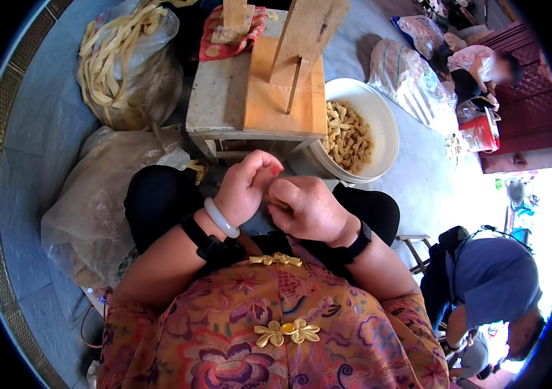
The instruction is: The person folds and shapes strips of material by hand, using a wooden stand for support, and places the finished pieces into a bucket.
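My left hand (247,187), with a pale bangle at the wrist, is held before my lap, its fingers curled. My right hand (307,206) meets it at the fingertips, its fingers bent round a small tan piece (282,205) that shows only in part. Whether the left fingers also pinch that piece is hidden. Just beyond the hands is a low worn table (217,104) with a wooden board (261,109) on it. An upright wooden block (305,44) with a thin slanting rod (294,87) stands on the board. A white bucket (387,138) of small knotted tan pieces (346,136) stands right of the table.
Long pale strips (110,73) hang over a plastic bag at the upper left, above another clear plastic bag (105,194). A bent-over person (495,277) is at the lower right. Another person (475,68) sits at the upper right near large filled bags (410,87).
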`<state>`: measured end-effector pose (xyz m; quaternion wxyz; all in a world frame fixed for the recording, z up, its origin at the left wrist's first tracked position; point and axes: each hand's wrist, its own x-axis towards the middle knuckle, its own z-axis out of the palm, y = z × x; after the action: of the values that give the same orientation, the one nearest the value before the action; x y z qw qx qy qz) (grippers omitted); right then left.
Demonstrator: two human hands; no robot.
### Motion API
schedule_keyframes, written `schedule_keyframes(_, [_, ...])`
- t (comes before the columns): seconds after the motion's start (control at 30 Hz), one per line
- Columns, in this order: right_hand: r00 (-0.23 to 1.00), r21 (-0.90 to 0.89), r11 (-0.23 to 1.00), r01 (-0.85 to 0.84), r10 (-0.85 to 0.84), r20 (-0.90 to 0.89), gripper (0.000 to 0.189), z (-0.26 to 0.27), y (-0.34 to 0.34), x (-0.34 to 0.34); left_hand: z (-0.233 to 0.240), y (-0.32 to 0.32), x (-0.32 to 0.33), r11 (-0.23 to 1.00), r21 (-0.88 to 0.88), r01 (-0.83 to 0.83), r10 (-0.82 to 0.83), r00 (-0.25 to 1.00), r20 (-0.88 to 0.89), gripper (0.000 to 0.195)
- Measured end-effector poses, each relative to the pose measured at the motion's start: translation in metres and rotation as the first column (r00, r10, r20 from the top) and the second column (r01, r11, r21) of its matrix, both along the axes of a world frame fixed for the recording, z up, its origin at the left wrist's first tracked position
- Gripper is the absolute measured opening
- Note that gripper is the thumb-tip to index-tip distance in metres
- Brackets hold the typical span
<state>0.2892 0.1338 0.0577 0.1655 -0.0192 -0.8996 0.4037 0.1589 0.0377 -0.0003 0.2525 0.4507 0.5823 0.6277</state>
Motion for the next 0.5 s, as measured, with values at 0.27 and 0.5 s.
schedule_keyframes(0.27, [0.948,-0.046,0.954,0.295,-0.298,-0.109,0.018,-0.003,-0.001,0.02,0.036,-0.008,-0.028,0.836,-0.322,0.445,-0.183,0.778,0.601,0.018])
schedule_keyframes(0.5, [0.924,0.061,0.928,0.368,-0.358,-0.134,0.016,0.016,0.036,0.005,0.051,0.008,-0.067,0.822,-0.423,0.38,-0.233,0.904,0.36,0.018])
